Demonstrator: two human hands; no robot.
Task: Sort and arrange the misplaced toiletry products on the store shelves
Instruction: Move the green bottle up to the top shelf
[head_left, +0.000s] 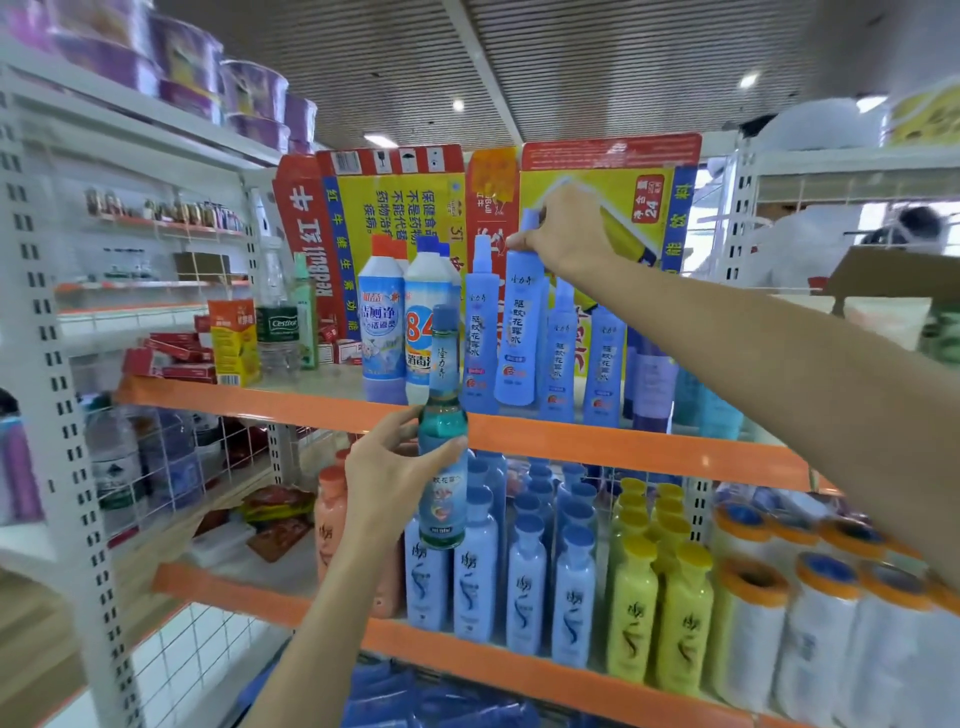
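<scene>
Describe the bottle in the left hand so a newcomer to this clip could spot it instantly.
Find the orange-edged upper shelf at mid-frame. Just in front of its edge, the left hand grips a clear green-tinted bottle around its middle. Unlike the opaque blue spray bottles standing on the shelf behind it, it is see-through, with liquid visible inside.

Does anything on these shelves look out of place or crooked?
Yes. The blue spray bottle gripped by the right hand sits raised and tilted among its upright neighbours. The left hand holds a green glass bottle off the shelf, unlike the plastic ones around.
</scene>
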